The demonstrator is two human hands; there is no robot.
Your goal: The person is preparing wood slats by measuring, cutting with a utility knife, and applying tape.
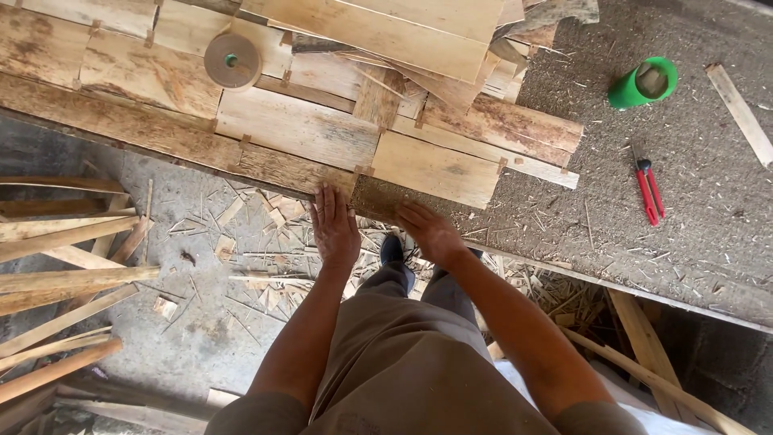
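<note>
Pale wooden slats joined into a flat panel (pixel 322 129) lie along the dusty workbench (pixel 684 242), and I see my left hand (pixel 334 229) and right hand (pixel 428 229) resting flat on its near edge, fingers loosely spread, gripping nothing, red pliers (pixel 649 191) well apart.

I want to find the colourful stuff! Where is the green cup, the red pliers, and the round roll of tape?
green cup (pixel 636 84), head view, on its green side wall.
red pliers (pixel 649 193), head view, on the red handles.
roll of tape (pixel 232 60), head view, on its flat brown face.
</note>
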